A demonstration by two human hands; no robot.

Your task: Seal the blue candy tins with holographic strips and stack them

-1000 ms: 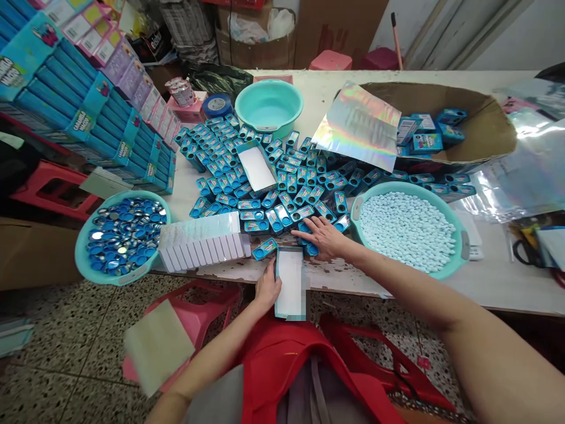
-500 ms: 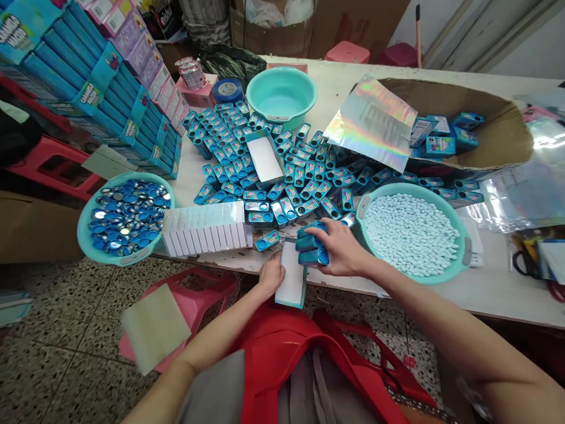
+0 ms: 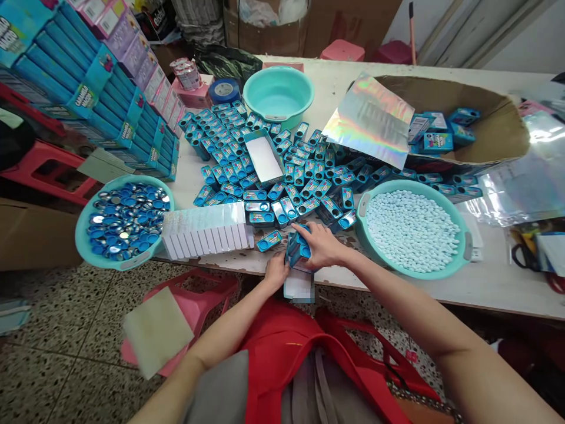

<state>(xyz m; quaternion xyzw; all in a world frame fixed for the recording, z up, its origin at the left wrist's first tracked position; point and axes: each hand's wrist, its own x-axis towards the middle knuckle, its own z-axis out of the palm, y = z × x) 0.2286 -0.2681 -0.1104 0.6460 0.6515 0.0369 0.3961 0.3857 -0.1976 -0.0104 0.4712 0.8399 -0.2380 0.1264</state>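
Observation:
At the table's front edge my left hand [image 3: 276, 271] grips the left side of a shallow display box [image 3: 299, 287], white inside with blue-green walls. My right hand [image 3: 324, 244] is closed around several small blue boxes [image 3: 303, 242], which stand over the far part of the display box. Whether they touch its bottom is hidden by my fingers. One loose blue box [image 3: 269, 241] with a round hole lies just beyond my left hand. A second white-lined display box [image 3: 263, 156] rests among many similar small boxes [image 3: 309, 188] farther back.
A turquoise basin of white candies [image 3: 412, 229] stands at right, and a basin of blue-and-silver caps [image 3: 128, 218] at left. Beside it is a row of white-sided packs [image 3: 205, 229]. Stacked blue cartons [image 3: 83, 88] rise at far left; a cardboard box [image 3: 489, 129] sits back right.
My right hand has moved left with the small blue boxes, from beside the display box to over its far part. My left hand keeps its grip on the display box and has shifted slightly right.

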